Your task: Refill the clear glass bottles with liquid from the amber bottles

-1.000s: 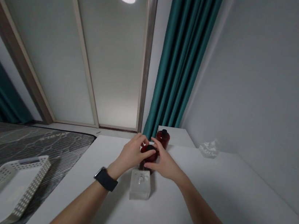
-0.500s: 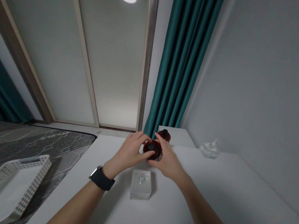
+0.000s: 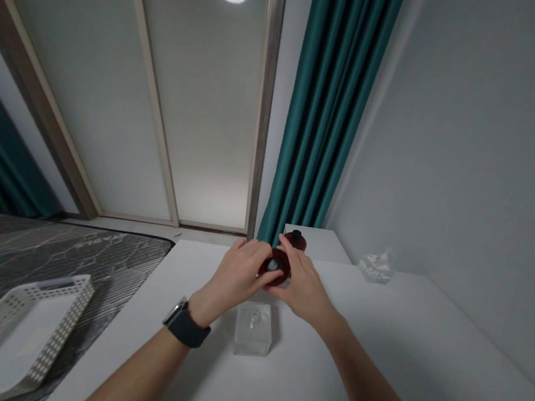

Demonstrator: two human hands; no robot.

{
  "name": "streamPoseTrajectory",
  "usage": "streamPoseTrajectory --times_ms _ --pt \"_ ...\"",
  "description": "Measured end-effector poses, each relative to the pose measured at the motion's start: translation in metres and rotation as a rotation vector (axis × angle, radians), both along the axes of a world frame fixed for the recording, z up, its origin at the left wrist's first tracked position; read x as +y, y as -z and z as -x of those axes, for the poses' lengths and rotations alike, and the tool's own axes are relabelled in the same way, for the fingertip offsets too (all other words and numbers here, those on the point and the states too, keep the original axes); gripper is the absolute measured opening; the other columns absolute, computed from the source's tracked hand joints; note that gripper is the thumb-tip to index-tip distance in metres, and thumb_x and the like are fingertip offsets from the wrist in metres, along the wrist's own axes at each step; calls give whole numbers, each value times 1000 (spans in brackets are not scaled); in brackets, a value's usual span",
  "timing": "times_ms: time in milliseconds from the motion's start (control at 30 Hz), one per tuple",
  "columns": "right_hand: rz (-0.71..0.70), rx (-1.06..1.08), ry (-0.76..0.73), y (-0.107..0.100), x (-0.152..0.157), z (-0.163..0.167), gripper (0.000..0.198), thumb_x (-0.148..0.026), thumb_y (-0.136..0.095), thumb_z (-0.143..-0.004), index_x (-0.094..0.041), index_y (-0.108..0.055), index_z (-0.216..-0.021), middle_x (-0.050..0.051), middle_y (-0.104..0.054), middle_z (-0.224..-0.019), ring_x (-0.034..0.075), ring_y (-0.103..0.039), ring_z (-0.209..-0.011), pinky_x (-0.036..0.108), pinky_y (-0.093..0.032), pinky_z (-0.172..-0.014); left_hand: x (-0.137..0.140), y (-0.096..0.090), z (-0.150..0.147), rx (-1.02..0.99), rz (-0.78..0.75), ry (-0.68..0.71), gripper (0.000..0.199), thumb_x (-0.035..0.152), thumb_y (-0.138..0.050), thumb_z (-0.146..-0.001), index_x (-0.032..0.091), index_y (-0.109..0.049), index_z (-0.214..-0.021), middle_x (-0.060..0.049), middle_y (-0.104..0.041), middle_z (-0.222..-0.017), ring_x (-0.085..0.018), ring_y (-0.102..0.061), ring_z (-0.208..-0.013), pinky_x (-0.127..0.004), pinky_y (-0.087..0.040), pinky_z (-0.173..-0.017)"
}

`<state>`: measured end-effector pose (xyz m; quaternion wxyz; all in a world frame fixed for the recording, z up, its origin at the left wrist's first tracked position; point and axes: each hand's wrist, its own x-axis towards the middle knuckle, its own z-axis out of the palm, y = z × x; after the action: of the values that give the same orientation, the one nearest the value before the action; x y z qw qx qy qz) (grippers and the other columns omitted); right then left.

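Note:
A dark reddish-brown bottle (image 3: 283, 260) stands above the white table, between my two hands. My right hand (image 3: 303, 284) is wrapped round its side, thumb toward me. My left hand (image 3: 241, 273), with a black watch on the wrist, closes over the top from the left; thumb and forefinger curl around the pale, round centre of the top. Whether a cap is pinched there is hard to make out. Just behind sits a second reddish-brown bottle (image 3: 296, 238) with a black cap. Nearer me lies a clear square box (image 3: 252, 340) with a small transparent knob on its lid.
Crumpled clear plastic (image 3: 377, 267) lies toward the wall at the right. A white perforated basket (image 3: 37, 357) rests at the lower left, beyond the table's left edge. A white block-like surface (image 3: 328, 245) adjoins the table's far edge, before a green curtain (image 3: 332, 104).
My left hand has turned and slid slightly right over the bottle's top. The top's centre looked black before and looks pale now. My right hand keeps its grip.

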<state>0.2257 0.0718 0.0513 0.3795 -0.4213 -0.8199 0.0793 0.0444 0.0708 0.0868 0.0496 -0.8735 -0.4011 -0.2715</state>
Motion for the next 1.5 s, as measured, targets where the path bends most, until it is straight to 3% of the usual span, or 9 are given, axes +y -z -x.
streamPoseTrajectory --times_ms 133,267,533,733,933,1200,1333,1500 --pt "141 54 -52 -3 -1 -3 108 -20 -84 -70 -30 -20 -156 12 -57 -140 32 -52 -131 54 -39 -111 2 0 6 -44 64 98 17 35 -63 -96 20 -55 -92 -2 -65 -87 -22 -58 -79 -35 -37 -75" --pt "199 53 -89 -5 -2 -6 110 -19 -84 -68 -30 -20 -157 12 -56 -142 32 -51 -132 54 -38 -111 2 0 8 -13 61 98 18 37 -60 -96 21 -55 -91 -1 -65 -83 -22 -59 -79 -35 -37 -75" --pt "-23 -113 -9 -6 -2 -2 105 -20 -81 -72 -31 -19 -157 13 -55 -141 37 -52 -129 56 -40 -106 0 -4 5 131 -114 -67 35 54 -60 -92 20 -58 -85 -6 -69 -83 -28 -60 -84 -39 -37 -74" --pt "-29 -129 0 -6 -3 0 107 -24 -81 -75 -33 -14 -158 12 -58 -138 37 -54 -127 55 -42 -103 -1 -5 5 101 -77 -53 31 45 -57 -97 20 -60 -79 -5 -66 -73 -26 -59 -77 -37 -37 -72" --pt "93 -132 -29 -7 -3 -2 115 -27 -86 -71 -31 -12 -159 14 -56 -140 36 -52 -130 56 -40 -106 4 -1 10 107 -47 67 26 40 -56 -98 19 -62 -84 -5 -67 -77 -25 -58 -77 -37 -39 -73" --pt "205 -118 -131 -7 -2 -8 109 -26 -85 -74 -28 -16 -159 16 -51 -147 34 -46 -138 56 -34 -114 7 4 10 183 -59 130 26 43 -58 -98 17 -64 -94 -5 -68 -88 -25 -58 -84 -36 -41 -73" --pt "311 -100 -163 -9 -4 -11 110 -25 -85 -73 -26 -17 -159 16 -45 -154 34 -43 -141 55 -33 -116 7 6 10 207 -64 129 28 46 -60 -96 18 -64 -94 -5 -68 -83 -25 -59 -81 -37 -41 -75" --pt "426 37 -229 0 1 -17 112 -26 -83 -74 -27 -11 -160 15 -38 -159 32 -37 -146 54 -27 -120 8 7 15 16 -5 99 31 47 -50 -100 19 -61 -94 -3 -65 -83 -23 -58 -78 -35 -43 -73"
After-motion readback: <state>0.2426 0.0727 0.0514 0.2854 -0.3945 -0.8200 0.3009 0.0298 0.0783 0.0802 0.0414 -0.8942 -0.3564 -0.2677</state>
